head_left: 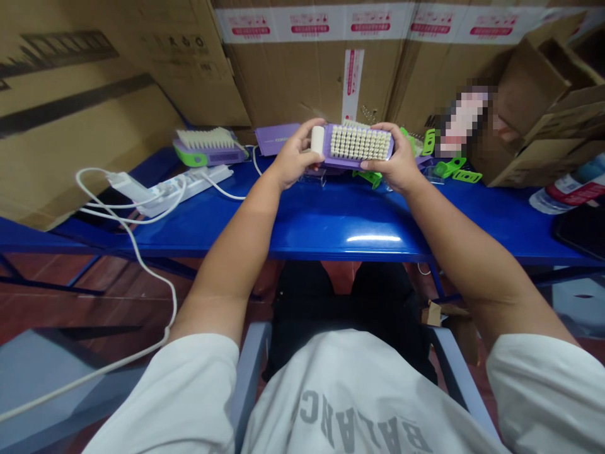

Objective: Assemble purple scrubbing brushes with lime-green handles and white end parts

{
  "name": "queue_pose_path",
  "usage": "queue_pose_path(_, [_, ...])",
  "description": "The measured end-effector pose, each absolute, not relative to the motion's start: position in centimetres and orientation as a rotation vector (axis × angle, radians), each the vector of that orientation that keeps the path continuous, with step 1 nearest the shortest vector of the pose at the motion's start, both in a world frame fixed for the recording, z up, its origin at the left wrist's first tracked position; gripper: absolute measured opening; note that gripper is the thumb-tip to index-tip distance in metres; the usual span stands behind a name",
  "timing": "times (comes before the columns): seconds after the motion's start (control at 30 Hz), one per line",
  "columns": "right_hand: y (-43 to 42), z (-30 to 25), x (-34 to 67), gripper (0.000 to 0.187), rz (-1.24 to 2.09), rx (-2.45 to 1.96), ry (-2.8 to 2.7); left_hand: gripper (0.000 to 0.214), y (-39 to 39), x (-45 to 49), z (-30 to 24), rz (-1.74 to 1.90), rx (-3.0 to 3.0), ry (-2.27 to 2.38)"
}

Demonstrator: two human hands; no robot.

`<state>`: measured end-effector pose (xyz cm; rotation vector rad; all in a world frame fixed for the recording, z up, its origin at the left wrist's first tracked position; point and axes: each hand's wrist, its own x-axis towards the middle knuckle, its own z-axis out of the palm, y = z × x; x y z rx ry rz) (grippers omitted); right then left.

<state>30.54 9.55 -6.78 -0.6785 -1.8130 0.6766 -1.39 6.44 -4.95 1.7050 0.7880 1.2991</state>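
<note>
Both my hands hold a purple brush with cream bristles facing me, lifted a little above the blue table. My left hand grips its left end, thumb by a white rounded cap. My right hand clasps the right end, fingers curled over the top edge. Green plastic pieces lie behind and to the right of the brush. A second brush, purple and green with its bristles up, rests at the table's back left.
A white power strip with plugs and cables lies on the left of the table. A purple box sits behind the left hand. Cardboard cartons wall the back. A plastic bottle and a dark object lie at the right.
</note>
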Motion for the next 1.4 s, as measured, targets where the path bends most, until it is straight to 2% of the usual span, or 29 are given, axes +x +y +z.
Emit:
queue_pose_path(0.17, [10.0, -7.0, 30.8, 0.129, 0.680, -0.653, -1.797, 0.100, 6.9, -2.5, -5.4, 1.206, 1.755, 0.746])
queue_pose_path(0.47, [9.7, -6.8, 31.1, 0.131, 0.755, -0.661, -1.819, 0.096, 7.1, -3.3, -5.0, 1.154, 1.804, 0.755])
queue_pose_path(0.9, [9.8, -6.7, 31.5, 0.132, 0.765, -0.672, -1.818, 0.108, 6.0, -3.2, -4.2, 1.131, 1.900, 0.871])
queue_pose_path(1.13, [9.4, -6.4, 31.3, 0.129, 0.762, -0.655, -1.804, 0.110, 6.6, -3.1, -4.5, 1.138, 1.898, 0.826])
queue_pose_path(1.4, [9.2, -6.0, 31.1, 0.129, 0.796, -0.649, -1.781, 0.124, 7.7, -3.6, -5.0, 1.096, 1.841, 0.687])
